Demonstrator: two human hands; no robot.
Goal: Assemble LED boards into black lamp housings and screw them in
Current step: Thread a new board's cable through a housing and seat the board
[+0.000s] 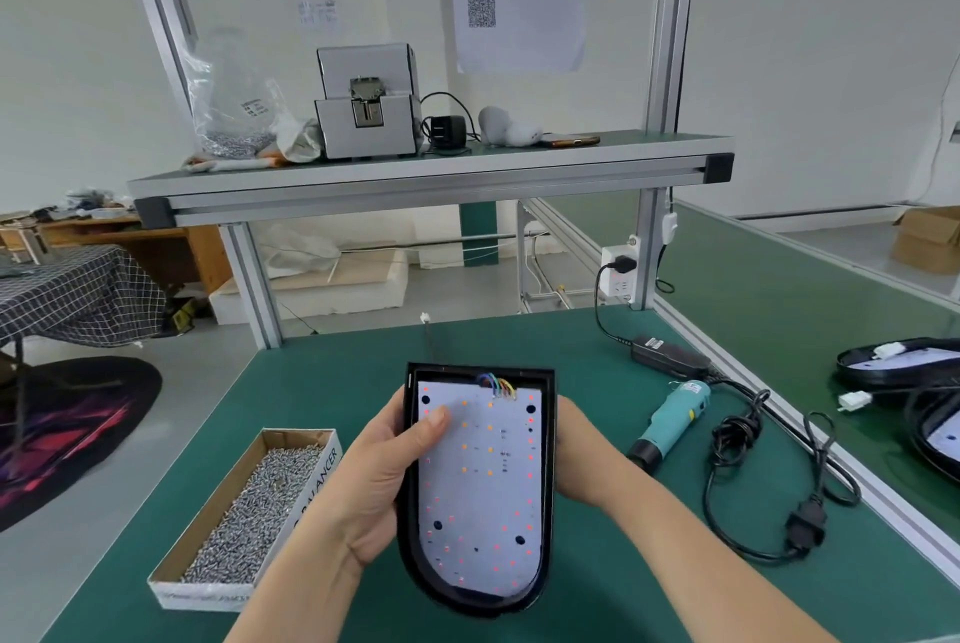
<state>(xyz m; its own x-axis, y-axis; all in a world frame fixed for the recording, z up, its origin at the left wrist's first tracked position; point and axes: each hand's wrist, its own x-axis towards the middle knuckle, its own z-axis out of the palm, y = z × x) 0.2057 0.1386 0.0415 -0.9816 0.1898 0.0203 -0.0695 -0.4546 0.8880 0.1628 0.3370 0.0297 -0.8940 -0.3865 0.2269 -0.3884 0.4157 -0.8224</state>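
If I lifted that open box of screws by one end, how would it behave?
Probably heavy for its size: the box is filled with metal screws. Its thin card walls would likely sag, and with no lid, tilting it would spill them.

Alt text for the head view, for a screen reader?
The left hand and right hand hold a black lamp housing with a white LED board inside, at a green table. A box of screws lies left, a teal screwdriver right.

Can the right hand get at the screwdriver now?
Probably yes: the screwdriver lies just right of the right hand, nothing between them. That hand must first let go of the housing, which the left hand also grips.
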